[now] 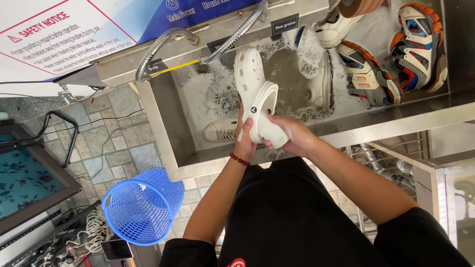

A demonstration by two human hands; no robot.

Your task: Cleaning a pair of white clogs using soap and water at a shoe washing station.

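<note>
— Both hands hold one white clog point(257, 94): the left hand point(244, 140) is closed on its heel end from the left, and the right hand point(291, 136) is wrapped around the same end from the right, fingers curled over the heel. Where does the clog sit?

— Over the near edge of the steel sink point(163, 118), toe pointing far, sole side away from the body, above grey soapy water point(292, 74).

— What else lies in the sink?

— A pale sneaker point(221, 131) half sunk at the near left; another white shoe point(324, 81) on its side just right of the clog; two orange, white and blue sneakers point(391, 59) at the far right.

— And outside it?

— Two ribbed metal hoses point(163, 42) arching in from the far rim, and a blue plastic basket point(143, 205) on the tiled floor point(114, 143) at the near left. A red bead bracelet point(240, 159) circles the left wrist.
</note>
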